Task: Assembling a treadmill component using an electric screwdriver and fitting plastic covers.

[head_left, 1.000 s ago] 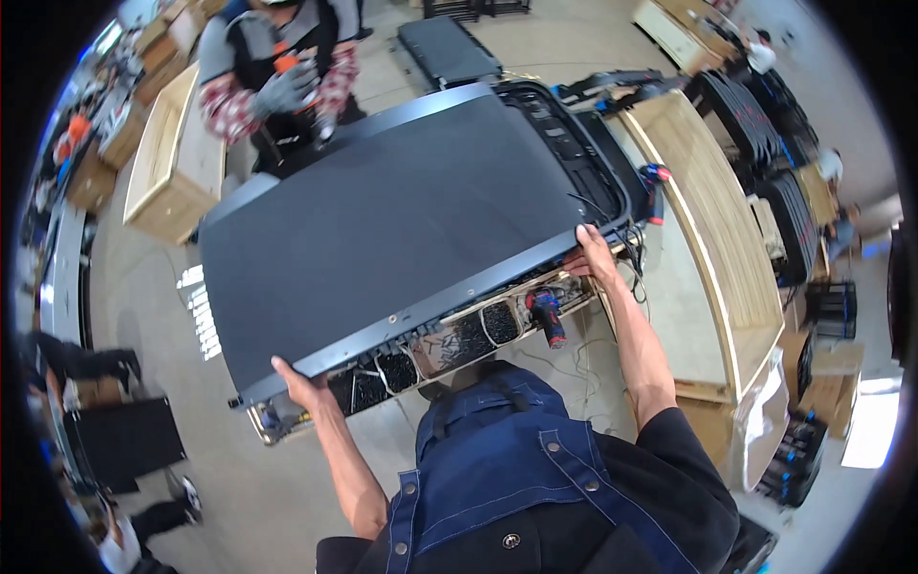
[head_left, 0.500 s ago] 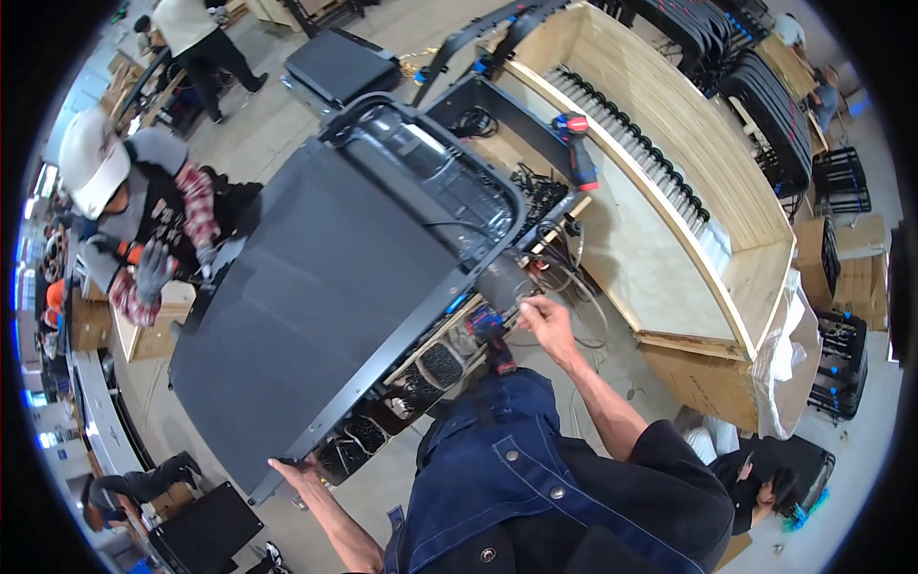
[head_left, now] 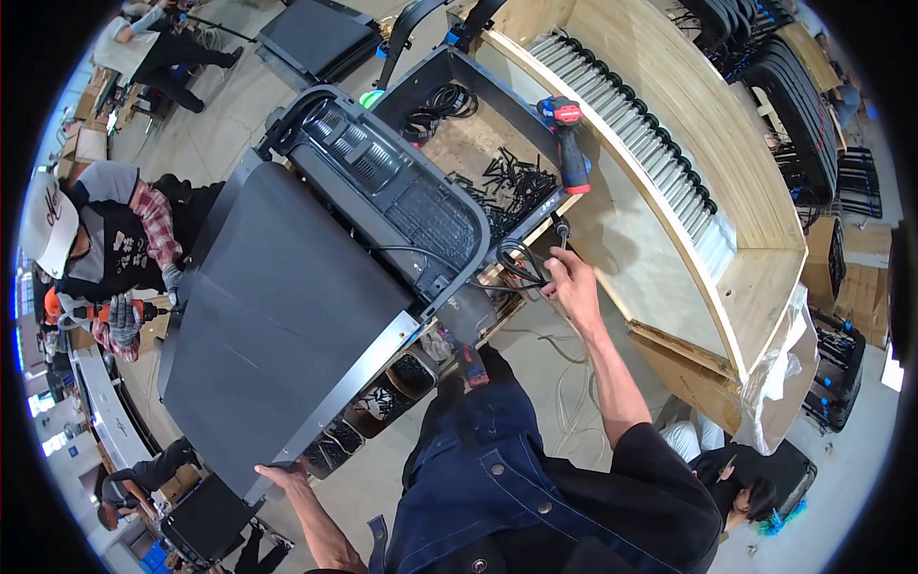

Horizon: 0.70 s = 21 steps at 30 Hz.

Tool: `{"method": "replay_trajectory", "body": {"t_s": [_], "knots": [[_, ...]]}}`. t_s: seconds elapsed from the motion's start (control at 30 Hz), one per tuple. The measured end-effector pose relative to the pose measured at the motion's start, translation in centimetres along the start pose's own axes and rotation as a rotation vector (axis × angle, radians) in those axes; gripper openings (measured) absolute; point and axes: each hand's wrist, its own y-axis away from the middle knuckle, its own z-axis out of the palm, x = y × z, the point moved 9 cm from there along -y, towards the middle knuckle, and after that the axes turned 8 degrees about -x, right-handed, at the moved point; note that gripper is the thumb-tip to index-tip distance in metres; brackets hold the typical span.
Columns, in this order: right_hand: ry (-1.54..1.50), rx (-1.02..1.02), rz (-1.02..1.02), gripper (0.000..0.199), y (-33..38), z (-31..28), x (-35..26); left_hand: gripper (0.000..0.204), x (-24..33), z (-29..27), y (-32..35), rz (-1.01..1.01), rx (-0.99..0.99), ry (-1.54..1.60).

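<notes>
Likely, in the head view, to catch before anything else: the black cord (head_left: 516, 258), looped beside the motor bay (head_left: 382, 158) by the right near corner of the desk (head_left: 464, 143). Could snag there or get pinched under the treadmill (head_left: 316, 277), with any turn or shift of that weight as the cause. Could also dip or slip at the near left end, for want of much visible support beyond the left hand (head_left: 279, 475). Thumb side over the edge there, fingers half closed and mostly hidden beneath; cannot tell how firmly. Right hand (head_left: 569, 277) curled nearly closed, seemingly round part of the cord.

Liable to drop after a careless sweep of that hand: the driver (head_left: 569, 143) on the desk's right edge. Easy to bump and spill: open bins (head_left: 382, 402) along the near edge, just beside the rail (head_left: 368, 368). Perhaps open to a scuff from a slip of the drill (head_left: 96, 313) in a co-worker's gloved hand (head_left: 124, 320): the belt (head_left: 258, 316).

Apparently laid slantwise across the desk and out past its left edge, belt up. Matt, dark and broad on top, with faint pale streaks; silvery along the rail, glossy and uncovered at the motor bay.
</notes>
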Motion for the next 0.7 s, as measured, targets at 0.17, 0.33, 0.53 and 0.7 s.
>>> {"method": "replay_trajectory", "body": {"t_s": [0.17, 0.33, 0.53, 0.7], "knots": [[0.808, 0.225, -0.121, 0.041, -1.0, -1.9, -2.0, 0.078, -0.3, -0.3, 0.2, -0.045, 0.014, -0.004], [0.201, 0.072, 0.022, 0.046, -8.8, -1.0, 15.9, 0.080, 2.8, -0.7, 2.8, 0.061, 0.044, 0.085], [-0.206, 0.098, 0.290, 0.028, -20.8, -5.3, 29.1, 0.083, 0.3, 0.4, 2.6, 0.013, 0.154, 0.048], [-0.336, 0.100, 0.209, 0.032, -26.2, -6.1, 30.4, 0.086, -0.1, -1.9, 2.9, 0.042, 0.111, 0.019]]}}
